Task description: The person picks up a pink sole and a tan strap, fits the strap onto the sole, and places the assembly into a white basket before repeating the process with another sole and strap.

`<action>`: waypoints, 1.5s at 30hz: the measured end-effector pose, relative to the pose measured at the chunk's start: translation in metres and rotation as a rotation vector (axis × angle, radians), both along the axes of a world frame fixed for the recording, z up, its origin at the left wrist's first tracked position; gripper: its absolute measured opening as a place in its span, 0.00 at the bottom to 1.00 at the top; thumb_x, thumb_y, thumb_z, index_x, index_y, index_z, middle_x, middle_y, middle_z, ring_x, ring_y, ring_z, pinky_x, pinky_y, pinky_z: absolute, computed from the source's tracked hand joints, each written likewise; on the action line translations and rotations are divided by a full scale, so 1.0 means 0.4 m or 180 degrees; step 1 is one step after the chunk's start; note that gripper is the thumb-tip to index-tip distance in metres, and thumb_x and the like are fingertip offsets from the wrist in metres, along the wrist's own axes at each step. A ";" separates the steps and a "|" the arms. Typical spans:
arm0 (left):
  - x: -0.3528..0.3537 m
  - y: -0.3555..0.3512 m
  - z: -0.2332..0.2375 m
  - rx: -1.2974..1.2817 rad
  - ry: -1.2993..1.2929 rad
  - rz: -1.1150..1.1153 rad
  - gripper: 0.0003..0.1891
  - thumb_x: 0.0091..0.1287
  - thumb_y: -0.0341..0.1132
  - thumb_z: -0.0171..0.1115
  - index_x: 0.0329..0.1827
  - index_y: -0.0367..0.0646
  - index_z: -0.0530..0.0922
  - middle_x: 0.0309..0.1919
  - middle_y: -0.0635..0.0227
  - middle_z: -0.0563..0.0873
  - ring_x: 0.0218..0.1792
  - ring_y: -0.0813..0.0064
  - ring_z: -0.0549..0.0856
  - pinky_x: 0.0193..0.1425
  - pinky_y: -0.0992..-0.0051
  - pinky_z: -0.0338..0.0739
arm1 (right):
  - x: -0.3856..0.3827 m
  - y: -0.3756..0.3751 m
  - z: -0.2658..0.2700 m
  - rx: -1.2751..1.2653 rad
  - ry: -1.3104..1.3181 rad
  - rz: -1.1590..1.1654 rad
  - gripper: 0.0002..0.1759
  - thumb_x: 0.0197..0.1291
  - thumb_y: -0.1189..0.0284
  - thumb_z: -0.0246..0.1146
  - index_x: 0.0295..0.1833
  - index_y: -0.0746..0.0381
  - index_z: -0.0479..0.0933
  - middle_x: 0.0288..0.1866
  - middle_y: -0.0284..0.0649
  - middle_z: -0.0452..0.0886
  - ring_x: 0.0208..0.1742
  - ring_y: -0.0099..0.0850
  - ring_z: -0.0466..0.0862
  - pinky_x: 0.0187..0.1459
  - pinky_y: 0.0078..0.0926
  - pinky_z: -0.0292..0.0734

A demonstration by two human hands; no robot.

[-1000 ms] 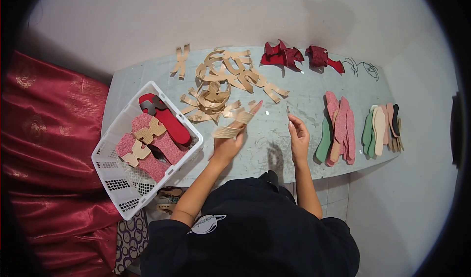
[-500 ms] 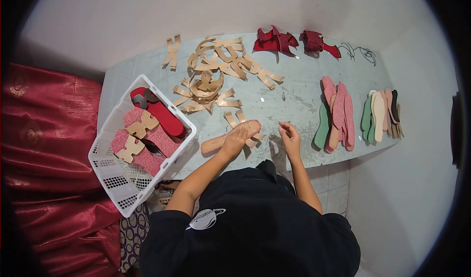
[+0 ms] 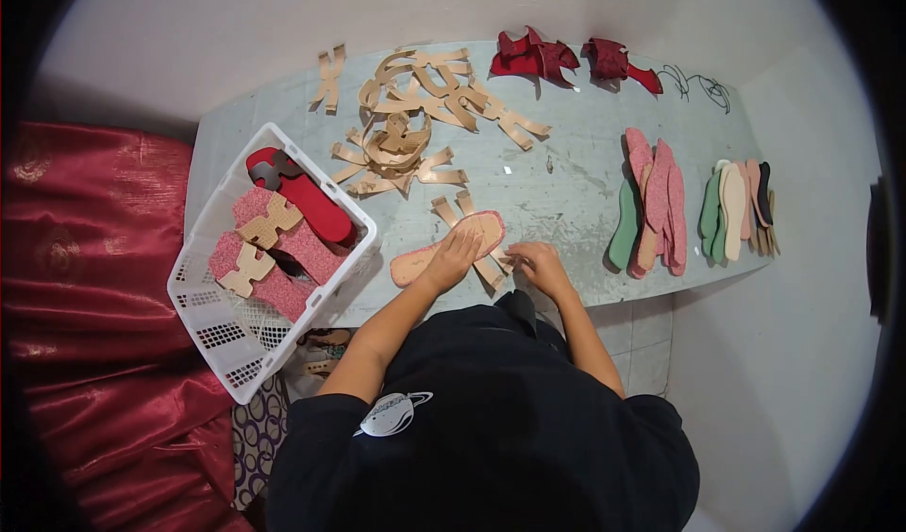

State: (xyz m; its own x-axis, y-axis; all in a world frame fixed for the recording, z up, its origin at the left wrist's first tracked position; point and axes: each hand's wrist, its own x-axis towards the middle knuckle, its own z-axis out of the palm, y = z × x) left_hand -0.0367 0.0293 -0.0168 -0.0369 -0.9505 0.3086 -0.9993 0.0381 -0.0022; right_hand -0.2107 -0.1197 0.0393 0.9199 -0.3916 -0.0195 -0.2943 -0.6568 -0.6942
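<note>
A shoe sole [image 3: 415, 266], tan on its upper face with a pink speckled rim, lies slanted at the table's near edge. My left hand [image 3: 457, 257] rests across its middle and holds it down. Beneath the sole runs a beige cut-out strap piece [image 3: 465, 202], its split ends showing above and below. My right hand [image 3: 540, 266] is at the sole's right end, fingers closed at the lower strap end [image 3: 505, 258]; the exact fingertip contact is partly hidden.
A white plastic basket [image 3: 366, 225] at left holds pink soles with beige straps and a red sandal [image 3: 311, 207]. Beige straps [image 3: 396, 141] pile at the back. Red uppers [image 3: 533, 60], black cord [image 3: 698, 89], pink soles [image 3: 661, 202] and other soles [image 3: 731, 211] lie further right.
My right hand has come down and left to the strap end, its fingers closing there. The sole has tipped, showing more of its pink rim and tan face. The view has shifted slightly.
</note>
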 end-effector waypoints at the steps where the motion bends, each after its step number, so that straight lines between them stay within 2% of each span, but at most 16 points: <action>1: 0.003 0.002 0.002 0.0072 -0.0025 -0.0065 0.23 0.56 0.36 0.52 0.54 0.33 0.69 0.51 0.51 0.75 0.53 0.59 0.74 0.63 0.62 0.61 | -0.003 0.001 -0.008 0.0008 -0.0003 -0.0017 0.17 0.45 0.79 0.58 0.44 0.56 0.77 0.46 0.34 0.79 0.51 0.36 0.75 0.55 0.35 0.61; 4: 0.009 0.019 0.009 0.0302 0.0410 -0.0124 0.26 0.57 0.41 0.53 0.58 0.36 0.67 0.55 0.52 0.72 0.58 0.60 0.70 0.64 0.59 0.58 | -0.016 0.003 -0.018 -0.0163 0.0160 0.0181 0.19 0.45 0.76 0.61 0.46 0.53 0.77 0.52 0.32 0.77 0.56 0.35 0.72 0.56 0.38 0.60; 6: 0.022 0.037 0.014 0.0387 0.0621 -0.0148 0.28 0.57 0.43 0.53 0.60 0.39 0.65 0.58 0.54 0.70 0.60 0.62 0.68 0.64 0.56 0.55 | -0.022 0.004 -0.020 -0.0239 0.0226 0.0231 0.22 0.43 0.72 0.65 0.49 0.49 0.76 0.59 0.31 0.71 0.62 0.37 0.66 0.59 0.43 0.57; 8: 0.036 0.051 0.018 0.0471 0.0833 -0.0180 0.30 0.57 0.45 0.53 0.63 0.41 0.64 0.60 0.57 0.68 0.62 0.64 0.66 0.64 0.54 0.52 | -0.030 0.000 -0.021 -0.0329 0.0234 0.0245 0.24 0.42 0.71 0.66 0.50 0.47 0.76 0.61 0.31 0.69 0.64 0.39 0.63 0.61 0.45 0.55; 10: 0.047 0.060 0.014 0.0653 0.1093 -0.0146 0.32 0.56 0.46 0.53 0.65 0.49 0.62 0.63 0.63 0.66 0.64 0.69 0.65 0.64 0.50 0.47 | -0.038 -0.001 -0.025 -0.0412 0.0249 0.0237 0.26 0.41 0.70 0.68 0.51 0.45 0.75 0.63 0.31 0.66 0.66 0.41 0.60 0.62 0.48 0.53; 13: 0.051 0.057 0.011 0.0705 0.1138 -0.0067 0.31 0.55 0.46 0.53 0.65 0.53 0.62 0.64 0.67 0.65 0.64 0.72 0.65 0.64 0.49 0.44 | -0.039 -0.001 -0.035 -0.0520 0.0301 0.0135 0.28 0.39 0.69 0.69 0.51 0.43 0.75 0.64 0.31 0.65 0.67 0.42 0.58 0.63 0.51 0.50; 19: 0.054 0.059 0.000 0.0673 0.1265 0.0026 0.30 0.56 0.46 0.52 0.65 0.56 0.63 0.64 0.71 0.66 0.63 0.74 0.66 0.64 0.47 0.43 | -0.022 0.007 -0.045 -0.0640 0.0378 0.0092 0.29 0.39 0.68 0.69 0.52 0.40 0.74 0.66 0.33 0.61 0.69 0.45 0.54 0.65 0.55 0.46; 21: 0.055 0.061 0.000 0.0757 0.1299 0.0052 0.30 0.57 0.46 0.51 0.65 0.56 0.63 0.65 0.72 0.65 0.64 0.76 0.64 0.64 0.47 0.43 | -0.009 0.008 -0.053 -0.0717 0.0476 0.0235 0.32 0.39 0.63 0.69 0.56 0.37 0.72 0.69 0.37 0.56 0.69 0.50 0.51 0.64 0.59 0.44; 24: 0.055 0.059 0.002 0.0739 0.1339 0.0070 0.29 0.57 0.46 0.51 0.65 0.57 0.63 0.65 0.73 0.65 0.64 0.76 0.64 0.64 0.47 0.43 | 0.011 0.002 -0.063 -0.0844 0.0626 0.0300 0.37 0.37 0.62 0.70 0.59 0.34 0.69 0.70 0.37 0.52 0.69 0.51 0.50 0.63 0.64 0.42; 28: 0.056 0.061 0.001 0.0651 0.1368 0.0053 0.29 0.57 0.45 0.51 0.65 0.58 0.63 0.65 0.73 0.65 0.63 0.75 0.66 0.64 0.47 0.44 | 0.044 -0.018 -0.070 -0.1028 0.0687 0.0341 0.41 0.34 0.63 0.71 0.60 0.33 0.66 0.71 0.37 0.51 0.69 0.51 0.50 0.61 0.67 0.42; 30: 0.055 0.061 0.000 0.0663 0.1350 0.0058 0.29 0.57 0.45 0.51 0.65 0.58 0.63 0.65 0.73 0.65 0.63 0.75 0.66 0.64 0.48 0.44 | 0.064 -0.031 -0.070 -0.1154 0.0639 0.0339 0.46 0.30 0.67 0.72 0.61 0.31 0.64 0.71 0.35 0.51 0.70 0.48 0.50 0.62 0.68 0.42; 37: 0.056 0.059 -0.002 0.0666 0.1329 0.0055 0.28 0.57 0.45 0.50 0.65 0.57 0.63 0.64 0.73 0.66 0.64 0.76 0.65 0.64 0.48 0.44 | 0.109 -0.049 -0.084 -0.1158 0.0632 0.0392 0.53 0.23 0.68 0.75 0.63 0.32 0.62 0.71 0.35 0.49 0.69 0.49 0.50 0.60 0.69 0.45; 39: 0.055 0.059 -0.001 0.0739 0.1301 0.0065 0.29 0.58 0.45 0.50 0.65 0.58 0.62 0.65 0.74 0.64 0.64 0.77 0.64 0.65 0.49 0.42 | 0.113 -0.045 -0.091 -0.1182 0.0700 0.0256 0.52 0.26 0.59 0.74 0.65 0.35 0.60 0.71 0.37 0.49 0.70 0.49 0.49 0.60 0.70 0.42; 40: 0.056 0.060 -0.001 0.0815 0.1270 0.0070 0.29 0.58 0.45 0.50 0.66 0.58 0.61 0.66 0.76 0.63 0.65 0.79 0.62 0.66 0.49 0.41 | 0.117 -0.042 -0.095 -0.1180 0.0698 0.0259 0.52 0.26 0.59 0.74 0.65 0.35 0.60 0.71 0.37 0.49 0.70 0.49 0.49 0.60 0.70 0.42; 42: 0.056 0.060 0.000 0.0830 0.1251 0.0078 0.29 0.58 0.45 0.50 0.66 0.58 0.61 0.66 0.76 0.63 0.65 0.79 0.62 0.66 0.50 0.41 | 0.119 -0.036 -0.101 -0.0858 0.0533 -0.0083 0.53 0.27 0.50 0.71 0.67 0.39 0.57 0.72 0.39 0.48 0.71 0.49 0.45 0.61 0.69 0.34; 45: 0.055 0.059 0.002 0.0766 0.1285 0.0062 0.28 0.58 0.45 0.50 0.65 0.58 0.62 0.66 0.74 0.63 0.65 0.77 0.63 0.65 0.49 0.43 | 0.124 -0.035 -0.107 -0.0846 0.0650 -0.0209 0.57 0.26 0.43 0.69 0.68 0.43 0.55 0.72 0.40 0.47 0.72 0.49 0.43 0.60 0.71 0.31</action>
State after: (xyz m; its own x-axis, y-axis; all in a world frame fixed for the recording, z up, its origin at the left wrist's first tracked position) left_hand -0.0148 0.0529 -0.0161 0.0594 -0.9961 0.0653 -0.9189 -0.0290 0.3934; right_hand -0.1611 -0.1336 -0.0033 0.8801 -0.4661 -0.0901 -0.4574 -0.7819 -0.4236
